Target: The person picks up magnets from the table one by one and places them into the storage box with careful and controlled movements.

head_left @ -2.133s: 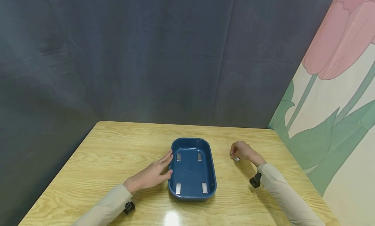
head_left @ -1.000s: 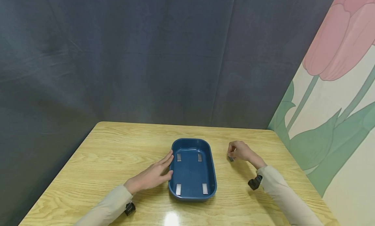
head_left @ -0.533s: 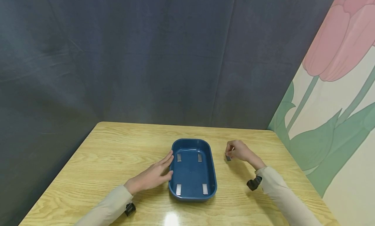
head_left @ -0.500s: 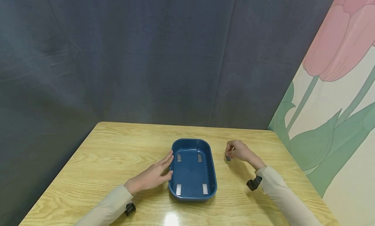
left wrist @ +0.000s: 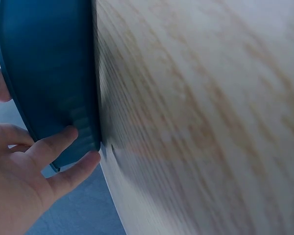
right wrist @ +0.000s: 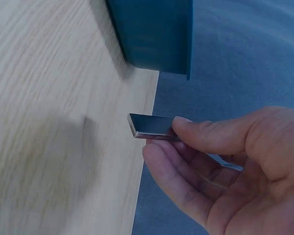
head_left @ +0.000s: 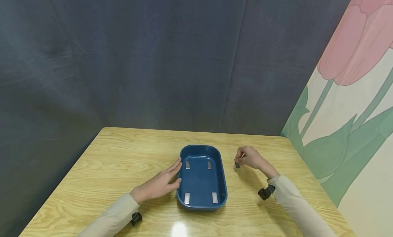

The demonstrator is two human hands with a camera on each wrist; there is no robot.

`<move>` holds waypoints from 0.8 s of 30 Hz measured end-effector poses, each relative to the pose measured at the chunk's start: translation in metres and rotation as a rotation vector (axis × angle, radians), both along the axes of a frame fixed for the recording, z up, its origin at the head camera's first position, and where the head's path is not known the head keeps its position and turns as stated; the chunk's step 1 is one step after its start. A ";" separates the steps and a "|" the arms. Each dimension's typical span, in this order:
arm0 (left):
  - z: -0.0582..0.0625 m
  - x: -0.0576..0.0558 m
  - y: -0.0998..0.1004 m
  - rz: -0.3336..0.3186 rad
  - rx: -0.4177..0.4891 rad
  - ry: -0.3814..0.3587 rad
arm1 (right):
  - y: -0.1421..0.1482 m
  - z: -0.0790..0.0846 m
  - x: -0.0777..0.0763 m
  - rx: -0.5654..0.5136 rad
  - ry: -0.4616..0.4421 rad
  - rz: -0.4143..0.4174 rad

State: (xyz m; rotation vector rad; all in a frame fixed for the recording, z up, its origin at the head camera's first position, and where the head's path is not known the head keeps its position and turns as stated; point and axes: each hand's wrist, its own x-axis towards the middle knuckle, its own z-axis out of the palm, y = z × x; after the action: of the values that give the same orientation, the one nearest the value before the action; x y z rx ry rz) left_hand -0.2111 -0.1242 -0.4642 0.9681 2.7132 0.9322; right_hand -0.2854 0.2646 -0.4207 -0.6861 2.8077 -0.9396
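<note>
A blue plastic tray with rounded corners stands on the table in the head view. Several small flat metal bars lie inside near its corners, one of them a metal bar at the near left. My left hand rests against the tray's left side, its fingers fairly straight on the outer wall in the left wrist view. To the right of the tray, my right hand pinches another shiny rectangular metal bar between thumb and fingers, above the tabletop. Part of that bar is hidden under the thumb.
The light wooden table reaches back to a dark curtain. On the right stands a wall painted with pink tulips. Each wrist bears a small black camera, such as the right wrist camera.
My right hand has shifted slightly left, toward the tray, with the metal bar, which has turned from lying slanted to hanging more upright. My left hand and the tray have stayed put.
</note>
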 end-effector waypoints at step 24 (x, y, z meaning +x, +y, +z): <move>0.000 -0.001 0.000 0.003 -0.011 0.005 | -0.011 0.016 0.006 -0.220 -0.108 0.024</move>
State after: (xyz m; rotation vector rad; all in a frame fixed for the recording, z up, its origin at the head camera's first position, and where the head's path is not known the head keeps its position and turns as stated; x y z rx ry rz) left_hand -0.2117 -0.1246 -0.4642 0.9652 2.7217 0.9165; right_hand -0.2792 0.2533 -0.4043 -0.6698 2.6222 -1.2542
